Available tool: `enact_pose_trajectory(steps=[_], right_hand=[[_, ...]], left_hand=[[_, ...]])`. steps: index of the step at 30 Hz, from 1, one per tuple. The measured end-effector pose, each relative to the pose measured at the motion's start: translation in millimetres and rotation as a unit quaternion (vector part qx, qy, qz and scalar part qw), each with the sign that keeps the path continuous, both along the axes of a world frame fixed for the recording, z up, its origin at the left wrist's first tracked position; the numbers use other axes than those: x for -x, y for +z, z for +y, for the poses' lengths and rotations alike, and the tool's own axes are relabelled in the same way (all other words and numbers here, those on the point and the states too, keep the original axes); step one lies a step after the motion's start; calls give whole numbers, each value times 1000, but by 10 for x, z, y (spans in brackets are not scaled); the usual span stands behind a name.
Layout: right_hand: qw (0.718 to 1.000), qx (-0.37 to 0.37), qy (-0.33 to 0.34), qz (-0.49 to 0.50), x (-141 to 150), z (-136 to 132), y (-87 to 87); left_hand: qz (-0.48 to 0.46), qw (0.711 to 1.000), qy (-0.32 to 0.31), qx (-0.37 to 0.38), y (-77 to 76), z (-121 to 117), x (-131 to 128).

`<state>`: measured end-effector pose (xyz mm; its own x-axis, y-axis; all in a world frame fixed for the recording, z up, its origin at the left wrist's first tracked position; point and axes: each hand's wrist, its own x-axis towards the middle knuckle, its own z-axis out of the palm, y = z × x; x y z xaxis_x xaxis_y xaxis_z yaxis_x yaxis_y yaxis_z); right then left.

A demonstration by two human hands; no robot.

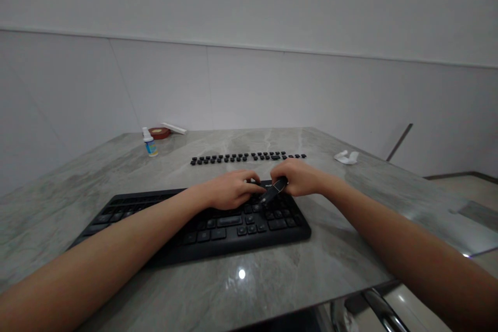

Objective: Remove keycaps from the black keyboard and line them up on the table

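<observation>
A black keyboard point(241, 243) lies on the grey marbled table, its right part between my hands. My right hand point(296, 176) is closed around a small black tool point(274, 192) with a thin wire loop on its side. The tool slants down to the left, its lower end at the keys near the keyboard's upper right. My left hand point(232, 190) reaches over the keyboard's top edge with its fingers apart, the fingertips close to the tool's lower end. Whether they touch a key is hard to make out. My left forearm hides much of the keyboard's middle.
Small black keycaps point(220, 160) stand in two rows behind the keyboard. A white-capped spray bottle point(150, 142) and a reddish-brown box point(160, 133) are at the back left. Crumpled white paper point(346, 157) lies at the right. A metal chair part point(385, 308) is below the table's front edge.
</observation>
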<state>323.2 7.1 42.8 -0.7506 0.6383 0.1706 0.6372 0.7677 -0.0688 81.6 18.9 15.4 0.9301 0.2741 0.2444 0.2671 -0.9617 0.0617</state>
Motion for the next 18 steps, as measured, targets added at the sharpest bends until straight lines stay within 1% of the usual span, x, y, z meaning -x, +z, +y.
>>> enact_pose_trajectory(steps=[3, 6, 11, 14, 18], right_hand=[[999, 32, -9, 31, -9, 22, -12], [999, 27, 8, 42, -18, 14, 16], [999, 25, 24, 19, -60, -9, 68], [999, 28, 27, 2, -80, -5, 62], [999, 33, 41, 2, -67, -6, 39]], left_hand=[[13, 1000, 15, -4, 19, -23, -5], [20, 1000, 22, -8, 31, -34, -7], [16, 1000, 8, -8, 27, -26, 2], [10, 1000, 5, -2, 21, -20, 3], [9, 1000, 5, 2, 13, -13, -3]])
